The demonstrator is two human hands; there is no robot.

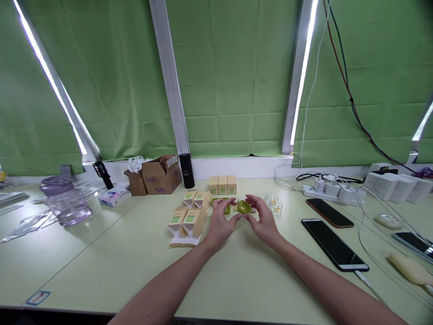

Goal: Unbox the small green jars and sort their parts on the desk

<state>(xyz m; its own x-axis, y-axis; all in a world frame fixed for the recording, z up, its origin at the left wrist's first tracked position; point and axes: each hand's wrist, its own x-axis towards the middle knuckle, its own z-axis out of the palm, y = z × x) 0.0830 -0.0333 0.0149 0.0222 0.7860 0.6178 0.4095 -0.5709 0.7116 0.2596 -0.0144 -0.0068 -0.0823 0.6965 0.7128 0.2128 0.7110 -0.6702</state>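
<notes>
Green piece (244, 207), pinched between left hand (221, 221) and right hand (263, 221).

Both grip it by fingertips, thumbs at the near edge, apparently just above the tabletop (223, 280). The step in hand looks like careful two-handed handling; the next move seems to call for light, even pressure from both sides. A second green piece (227, 210) sits partly hidden behind the left fingers; clear cups (271, 198) stand beyond the right, opened cartons (190, 220) leftward, three small boxes (222, 185) farther back.
</notes>
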